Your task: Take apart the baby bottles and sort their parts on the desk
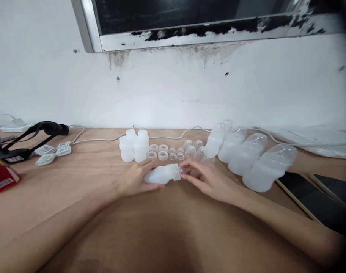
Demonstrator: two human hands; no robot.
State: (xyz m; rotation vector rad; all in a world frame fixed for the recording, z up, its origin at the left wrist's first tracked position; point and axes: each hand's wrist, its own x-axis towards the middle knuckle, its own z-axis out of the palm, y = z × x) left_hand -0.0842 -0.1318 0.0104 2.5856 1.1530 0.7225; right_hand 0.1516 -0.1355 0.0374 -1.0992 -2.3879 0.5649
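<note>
My left hand (141,178) is wrapped round a white translucent baby bottle (160,174), which lies tilted on its side with its neck toward the right. At the bottle's mouth, the fingers of my right hand (208,178) pinch a clear bottle nipple (183,171). The nipple touches the neck; whether it is seated there I cannot tell. Just beyond my hands lie several white collar rings (163,155), several clear nipples (180,156) and several clear dome caps (190,152). Bottles without tops (134,146) stand behind my left hand.
Several capped bottles (257,176) stand in a slanting row at right. Beyond are a plastic bag (312,138) and dark flat devices (301,193). At left lie a black strap-like headset (30,140), white blocks (46,159) and a red-yellow package (3,176). A white cable (173,137) runs along the back.
</note>
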